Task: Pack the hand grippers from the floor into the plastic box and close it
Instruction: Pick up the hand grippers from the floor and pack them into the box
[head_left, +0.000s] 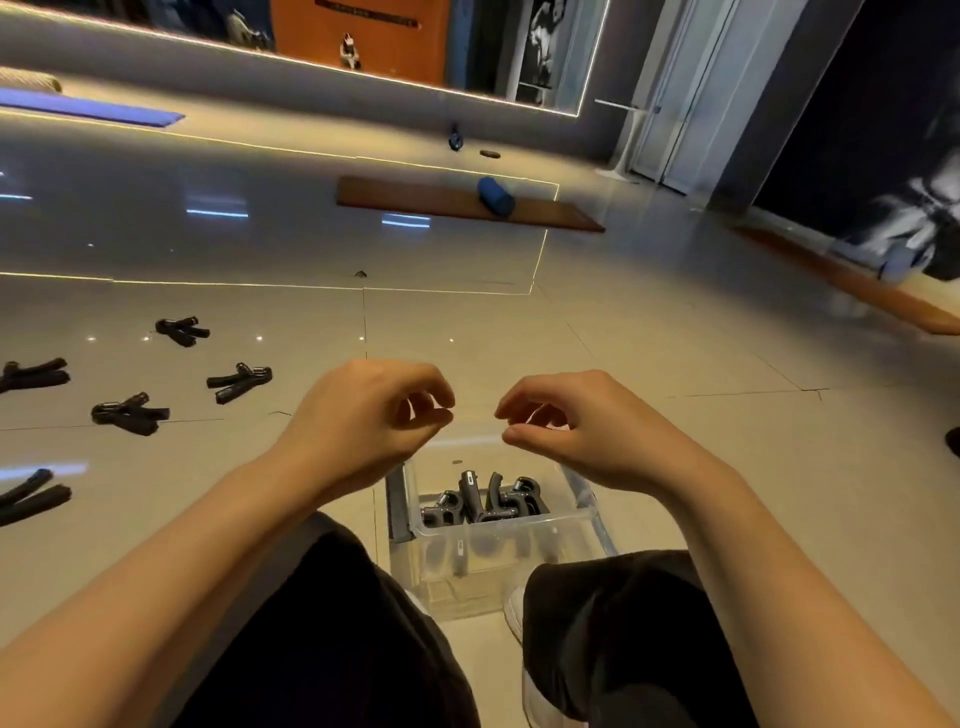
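Room: glossy tiled floor (467, 338) under strip lighting, mirrored wall far beyond both hands.
Exercise mat: long brown mat (467, 205) well ahead of the hands, a blue roller (495, 195) lying on it.
Plastic box: clear, lidless plastic box (506, 527) on the floor between the person's knees, just below and nearer than both hands.
Box contents: several black hand grippers (485, 501) piled inside, handles pointing up; the exact count cannot be told.
Loose grippers: five more black grippers scattered on the floor to the left of the left hand, the nearest one (239, 382) just beyond that wrist, another (130, 413) further left, the rest well apart toward the frame's edge.
Left hand: left hand (363, 415) raised over the box's far rim, fingers curled loosely, thumb near fingertips, nothing in it.
Right hand: right hand (576, 426) mirrors it close beside, fingers likewise curled and empty; a small gap separates the two.
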